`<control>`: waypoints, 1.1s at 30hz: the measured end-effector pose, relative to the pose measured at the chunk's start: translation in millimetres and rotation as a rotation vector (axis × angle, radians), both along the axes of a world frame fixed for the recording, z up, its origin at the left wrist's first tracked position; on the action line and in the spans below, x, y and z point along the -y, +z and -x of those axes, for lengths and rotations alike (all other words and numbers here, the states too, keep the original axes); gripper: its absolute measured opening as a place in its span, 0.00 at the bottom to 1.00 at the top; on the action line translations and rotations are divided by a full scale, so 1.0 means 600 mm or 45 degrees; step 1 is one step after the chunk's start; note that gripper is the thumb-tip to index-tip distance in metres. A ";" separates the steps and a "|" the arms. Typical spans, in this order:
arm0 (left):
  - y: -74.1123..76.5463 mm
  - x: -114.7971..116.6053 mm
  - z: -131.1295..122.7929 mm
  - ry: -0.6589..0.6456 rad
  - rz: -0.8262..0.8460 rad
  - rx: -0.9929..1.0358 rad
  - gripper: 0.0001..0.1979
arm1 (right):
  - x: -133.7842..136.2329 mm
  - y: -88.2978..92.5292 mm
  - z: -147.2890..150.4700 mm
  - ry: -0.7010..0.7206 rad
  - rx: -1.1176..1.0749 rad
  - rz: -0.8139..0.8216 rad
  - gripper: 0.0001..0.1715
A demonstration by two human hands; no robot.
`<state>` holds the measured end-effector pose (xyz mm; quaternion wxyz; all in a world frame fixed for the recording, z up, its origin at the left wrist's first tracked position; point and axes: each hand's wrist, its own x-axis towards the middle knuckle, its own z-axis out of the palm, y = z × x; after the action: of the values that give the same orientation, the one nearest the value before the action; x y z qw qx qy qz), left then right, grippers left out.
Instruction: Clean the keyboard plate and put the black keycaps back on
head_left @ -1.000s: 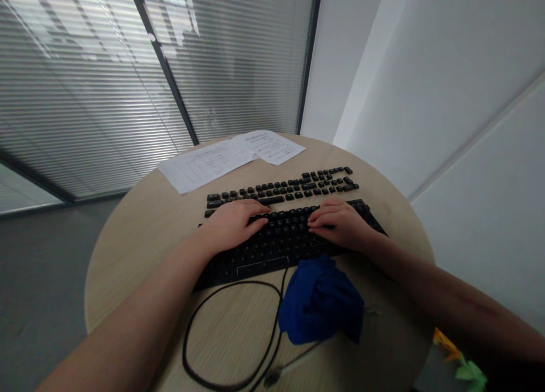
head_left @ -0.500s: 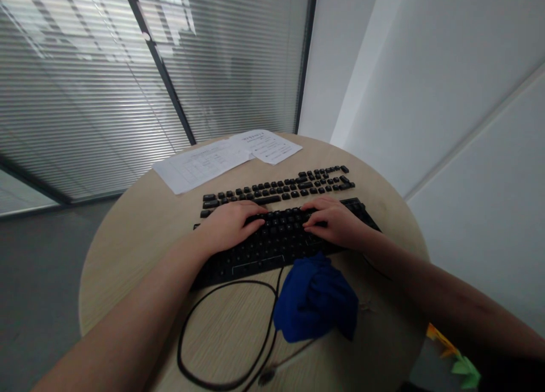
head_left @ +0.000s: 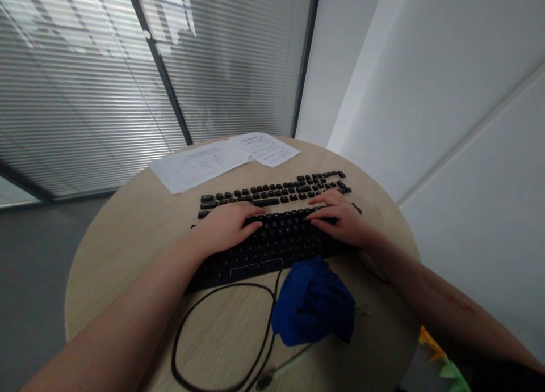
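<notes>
A black keyboard (head_left: 255,256) lies on the round wooden table, its lower part showing bare key sockets and its far rows bearing keycaps. My left hand (head_left: 227,226) rests over its left part, thumb and fingers stretched out and apart. Over the right part is my right hand (head_left: 338,217), fingers spread; one fingertip reaches past the keyboard's far edge, close to the loose keycaps. Those loose black keycaps (head_left: 266,202) stand in rows on the table just beyond the keyboard. I see nothing held in either hand, though some fingertips are hard to make out.
A crumpled blue cloth (head_left: 313,301) lies in front of the keyboard, beside a looped black cable (head_left: 174,346). A thin brush-like tool (head_left: 293,358) sticks out from under the cloth. Printed papers (head_left: 200,165) lie at the table's far side. Blinds and a white wall stand behind.
My right hand has shifted slightly to the right, and its upper finger now stretches toward the loose keycaps. The left hand stays on the keyboard. The view has turned a little.
</notes>
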<state>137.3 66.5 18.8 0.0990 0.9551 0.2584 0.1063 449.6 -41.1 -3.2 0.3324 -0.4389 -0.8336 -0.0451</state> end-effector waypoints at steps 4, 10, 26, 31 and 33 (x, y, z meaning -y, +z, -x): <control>-0.002 0.002 -0.001 -0.010 0.019 0.037 0.21 | 0.007 0.001 0.017 0.071 0.162 0.100 0.07; -0.001 0.009 -0.002 0.005 0.008 0.051 0.19 | 0.002 0.001 0.010 -0.067 0.181 -0.071 0.08; 0.015 0.025 0.002 0.015 -0.004 0.033 0.15 | -0.275 0.047 -0.074 -0.512 0.501 0.529 0.10; 0.016 0.024 0.002 0.015 -0.011 0.056 0.14 | -0.299 0.033 -0.066 -0.454 0.521 0.608 0.10; 0.016 0.023 0.001 0.014 -0.014 0.050 0.13 | -0.303 0.034 -0.061 -0.462 0.497 0.599 0.10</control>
<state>136.9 52.5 28.4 0.0982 0.9519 0.2610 0.1269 486.0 140.8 17.3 0.0431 -0.6275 -0.7774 0.0068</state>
